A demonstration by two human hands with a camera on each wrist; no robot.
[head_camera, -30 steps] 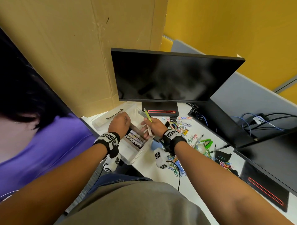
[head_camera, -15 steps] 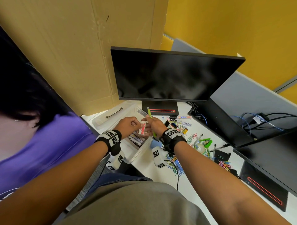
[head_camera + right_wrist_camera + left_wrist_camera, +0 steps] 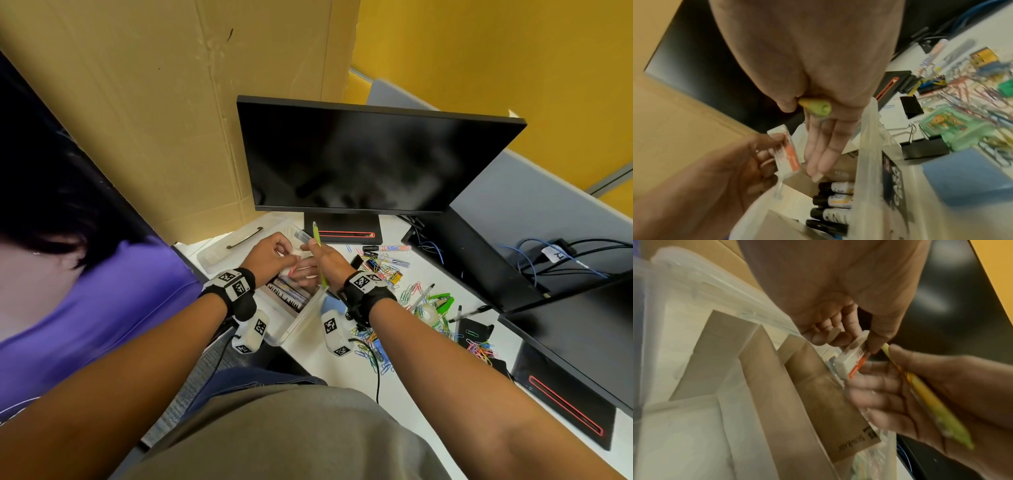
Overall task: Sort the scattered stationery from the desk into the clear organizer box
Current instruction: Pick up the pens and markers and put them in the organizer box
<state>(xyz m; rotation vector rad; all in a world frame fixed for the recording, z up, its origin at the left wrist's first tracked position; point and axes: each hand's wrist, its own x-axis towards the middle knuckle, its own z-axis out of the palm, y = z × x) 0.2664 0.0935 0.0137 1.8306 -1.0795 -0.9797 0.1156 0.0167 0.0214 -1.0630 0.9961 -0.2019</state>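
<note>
Organizer box (image 3: 301, 318) lies under both hands: left hand (image 3: 270, 255) pinches an eraser (image 3: 786, 153), right hand (image 3: 325, 262) grips a green pen (image 3: 318, 257)

office | monitor (image 3: 359, 157) | desk (image 3: 342, 370) | grey partition (image 3: 534, 198) | cables (image 3: 555, 255)

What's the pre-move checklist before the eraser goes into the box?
1. Eraser held: ok. The left hand pinches the white and orange eraser between thumb and fingers.
2. Eraser over the clear organizer box: ok, it hangs above the open box, not yet set down.
3. Free compartment: ok. Empty cardboard-divided slots show in the left wrist view; markers fill another.
4. Right hand clear of the drop path: not ok. Its straight fingers lie right beside the eraser.
5. Green pen secure: ok, clamped under the right thumb.
6. Which slot suits erasers: cannot tell.
</note>
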